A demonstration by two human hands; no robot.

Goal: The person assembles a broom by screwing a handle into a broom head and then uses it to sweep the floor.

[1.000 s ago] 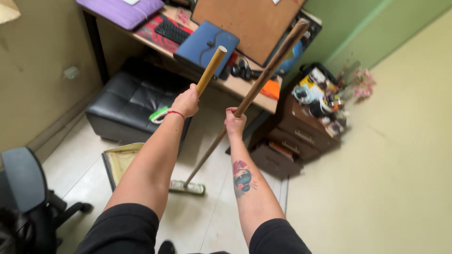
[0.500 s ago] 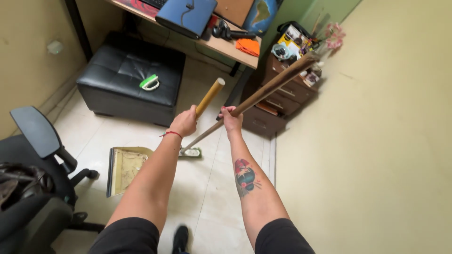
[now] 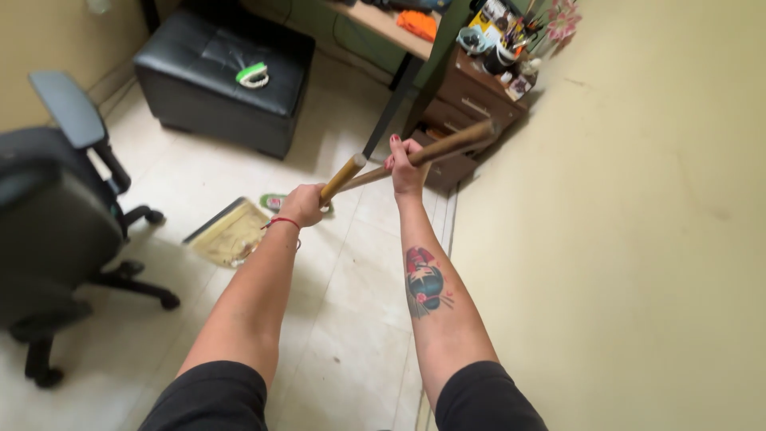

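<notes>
My left hand [image 3: 304, 204] grips a wooden handle [image 3: 341, 177] whose yellow tip points up and right; its lower end leads to a flat yellowish dustpan [image 3: 229, 232] on the tiled floor. My right hand [image 3: 406, 166] is closed around a longer brown broom handle [image 3: 451, 142] that slants up to the right. The broom's green head [image 3: 274, 201] shows on the floor just beyond my left hand, mostly hidden by it. Both arms reach forward, hands close together.
A black office chair [image 3: 56, 215] stands at the left. A black ottoman [image 3: 227, 76] carrying a green brush [image 3: 254, 75] sits at the back. A desk [image 3: 391, 28] and a brown drawer unit [image 3: 471, 104] with clutter on top stand against the yellow wall [image 3: 638, 223] at right.
The view has tilted down and moved closer to the floor and wall. Both handles have swung lower and toward the right; the dustpan and broom head sit nearer to me.
</notes>
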